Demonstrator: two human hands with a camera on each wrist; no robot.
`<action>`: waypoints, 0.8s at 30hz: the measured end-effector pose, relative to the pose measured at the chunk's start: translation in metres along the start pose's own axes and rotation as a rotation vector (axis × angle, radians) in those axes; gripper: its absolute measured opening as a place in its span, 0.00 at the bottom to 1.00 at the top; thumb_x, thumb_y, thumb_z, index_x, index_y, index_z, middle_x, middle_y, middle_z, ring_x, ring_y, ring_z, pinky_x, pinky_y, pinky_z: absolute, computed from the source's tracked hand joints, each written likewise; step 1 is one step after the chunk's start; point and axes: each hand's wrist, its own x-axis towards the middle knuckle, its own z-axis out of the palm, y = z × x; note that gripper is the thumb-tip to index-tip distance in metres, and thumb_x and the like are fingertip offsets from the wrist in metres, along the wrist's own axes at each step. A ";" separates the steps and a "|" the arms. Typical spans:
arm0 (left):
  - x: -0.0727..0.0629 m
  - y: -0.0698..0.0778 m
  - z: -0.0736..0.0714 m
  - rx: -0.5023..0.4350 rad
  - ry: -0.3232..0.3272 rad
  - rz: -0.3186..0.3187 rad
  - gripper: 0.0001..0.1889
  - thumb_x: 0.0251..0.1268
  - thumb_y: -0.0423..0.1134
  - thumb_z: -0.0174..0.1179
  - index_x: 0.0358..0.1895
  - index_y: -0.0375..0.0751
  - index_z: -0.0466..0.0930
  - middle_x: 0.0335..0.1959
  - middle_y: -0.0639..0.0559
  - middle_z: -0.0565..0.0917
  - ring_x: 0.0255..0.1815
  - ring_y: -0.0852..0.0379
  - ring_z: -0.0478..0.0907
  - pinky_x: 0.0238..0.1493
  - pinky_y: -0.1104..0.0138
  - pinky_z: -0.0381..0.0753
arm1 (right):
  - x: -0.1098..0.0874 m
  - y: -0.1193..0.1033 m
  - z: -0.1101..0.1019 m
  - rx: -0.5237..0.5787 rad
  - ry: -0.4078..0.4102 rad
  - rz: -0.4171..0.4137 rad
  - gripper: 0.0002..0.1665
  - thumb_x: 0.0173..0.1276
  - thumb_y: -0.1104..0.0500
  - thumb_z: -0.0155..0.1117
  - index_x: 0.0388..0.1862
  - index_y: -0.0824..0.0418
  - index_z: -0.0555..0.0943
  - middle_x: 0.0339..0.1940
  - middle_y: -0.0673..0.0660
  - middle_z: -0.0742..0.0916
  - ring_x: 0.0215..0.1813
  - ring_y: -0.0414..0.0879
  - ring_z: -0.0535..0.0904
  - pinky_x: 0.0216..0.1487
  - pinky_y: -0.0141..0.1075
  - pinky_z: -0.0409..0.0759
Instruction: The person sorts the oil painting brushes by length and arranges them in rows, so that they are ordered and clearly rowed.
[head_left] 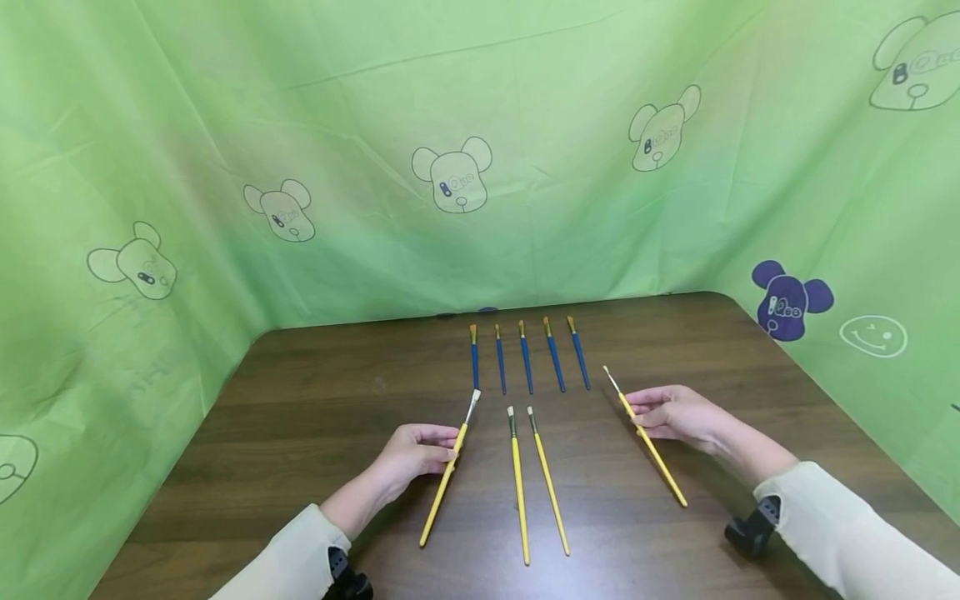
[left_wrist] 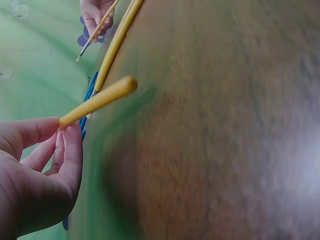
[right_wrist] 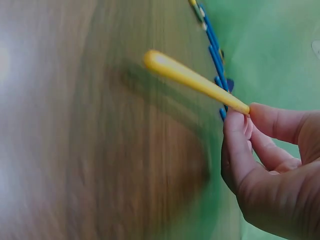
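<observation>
In the head view my left hand (head_left: 414,454) pinches a yellow-handled paintbrush (head_left: 442,487) between thumb and fingers, its pale bristles pointing away from me. Off to the right, my right hand (head_left: 678,417) pinches another yellow paintbrush (head_left: 660,462), tilted with its bristles to the upper left. Both wrist views show the brush handle ends jutting out above the wood, the left one (left_wrist: 102,101) and the right one (right_wrist: 195,82). Between the hands, two more yellow paintbrushes (head_left: 520,500) (head_left: 551,492) lie side by side on the table.
Several blue-handled paintbrushes (head_left: 527,358) lie in a row farther back on the brown wooden table (head_left: 322,392). A green cloth (head_left: 360,250) printed with bear heads hangs behind the table and along its sides.
</observation>
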 end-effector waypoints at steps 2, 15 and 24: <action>0.000 0.000 0.002 -0.021 -0.007 -0.011 0.20 0.56 0.19 0.60 0.54 0.17 0.74 0.44 0.36 0.84 0.35 0.56 0.82 0.39 0.63 0.84 | 0.000 0.000 0.004 0.030 -0.033 0.005 0.32 0.64 0.75 0.56 0.64 0.87 0.58 0.42 0.54 0.83 0.42 0.40 0.80 0.46 0.36 0.82; -0.004 -0.002 0.014 -0.121 -0.002 -0.034 0.20 0.56 0.18 0.60 0.53 0.15 0.73 0.41 0.38 0.84 0.35 0.53 0.84 0.40 0.60 0.84 | -0.002 0.000 0.043 0.105 -0.123 0.017 0.27 0.64 0.75 0.57 0.60 0.85 0.66 0.42 0.55 0.85 0.43 0.43 0.81 0.46 0.37 0.82; -0.003 -0.001 0.023 -0.124 -0.013 -0.046 0.20 0.57 0.18 0.59 0.54 0.14 0.71 0.36 0.43 0.82 0.34 0.53 0.83 0.41 0.61 0.84 | -0.003 0.002 0.071 0.099 -0.098 0.034 0.24 0.62 0.75 0.58 0.57 0.85 0.68 0.38 0.56 0.85 0.40 0.45 0.83 0.44 0.38 0.83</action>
